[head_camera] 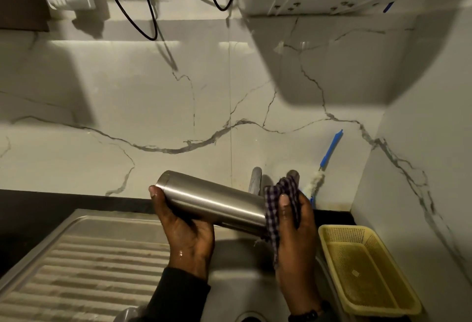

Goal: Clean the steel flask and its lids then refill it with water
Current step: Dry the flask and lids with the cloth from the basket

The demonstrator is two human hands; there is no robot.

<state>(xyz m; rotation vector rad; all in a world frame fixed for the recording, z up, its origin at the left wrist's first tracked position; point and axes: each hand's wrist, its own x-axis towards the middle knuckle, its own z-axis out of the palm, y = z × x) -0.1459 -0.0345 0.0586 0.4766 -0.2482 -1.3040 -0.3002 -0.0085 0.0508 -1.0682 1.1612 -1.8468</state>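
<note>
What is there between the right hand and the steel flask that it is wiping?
In the head view, a checked purple-and-white cloth lies between the right hand and one end of the cylindrical steel flask.

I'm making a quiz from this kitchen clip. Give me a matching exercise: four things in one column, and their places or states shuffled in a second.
Things:
1. steel flask
2. checked cloth
3. yellow basket
4. bottle brush

Places or states:
A. leaning against the marble wall
B. sitting to the right of the sink
C. held on its side in the left hand
D. gripped by the right hand at the flask's end

Pairs: 1-C, 2-D, 3-B, 4-A
</note>
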